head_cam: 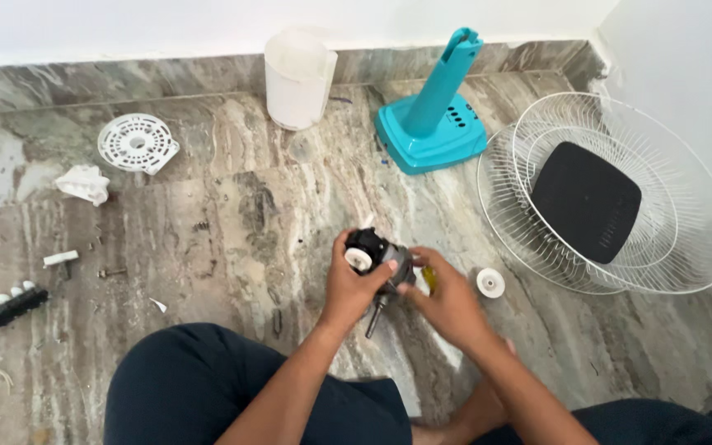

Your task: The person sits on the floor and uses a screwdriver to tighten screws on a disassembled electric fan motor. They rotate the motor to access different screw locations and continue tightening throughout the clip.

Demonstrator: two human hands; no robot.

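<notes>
Two white wire fan guards (pixel 620 247) lie nested at the right on the marble floor (pixel 208 214), a black square pad (pixel 587 200) resting inside them, seemingly set aside. Behind stands the turquoise fan stand (pixel 434 115), beside a white cylindrical housing (pixel 298 78). A white vented disc (pixel 136 142) and a black switch block (pixel 11 306) lie off left, apart. Above the lap, the left hand (pixel 354 288) wraps closed around the fan motor (pixel 377 255), steadying it shaft-down, while the right hand (pixel 447 301) pinches its side. A small white cap (pixel 490 283) sits just right.
</notes>
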